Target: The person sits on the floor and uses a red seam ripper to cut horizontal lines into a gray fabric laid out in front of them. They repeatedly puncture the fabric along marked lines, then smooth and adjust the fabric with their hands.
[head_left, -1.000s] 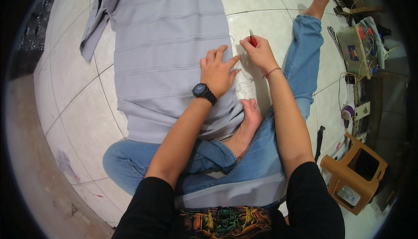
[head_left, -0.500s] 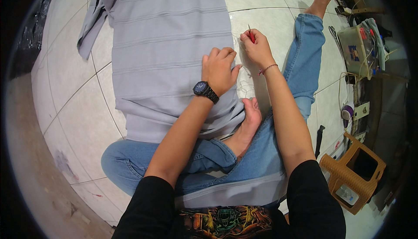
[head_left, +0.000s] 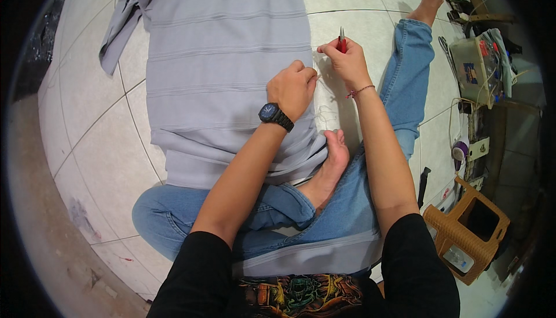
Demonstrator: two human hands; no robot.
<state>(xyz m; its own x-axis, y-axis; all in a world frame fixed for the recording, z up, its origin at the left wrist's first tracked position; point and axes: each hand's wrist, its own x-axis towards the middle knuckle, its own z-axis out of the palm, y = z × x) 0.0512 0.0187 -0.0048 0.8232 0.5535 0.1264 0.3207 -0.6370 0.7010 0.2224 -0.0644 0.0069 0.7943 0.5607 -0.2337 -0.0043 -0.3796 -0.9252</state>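
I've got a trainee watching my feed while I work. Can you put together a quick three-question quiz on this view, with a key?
1. Short answer: Which hand holds the red-handled tool?

2. True or false: The dark wristwatch is on the left arm.

3. Multiple choice: What runs across the grey cloth?
a) polka dots
b) crosswise lines
c) a flower print

Key:
1. The right hand, with the tool's tip pointing away from the person.
2. True.
3. b
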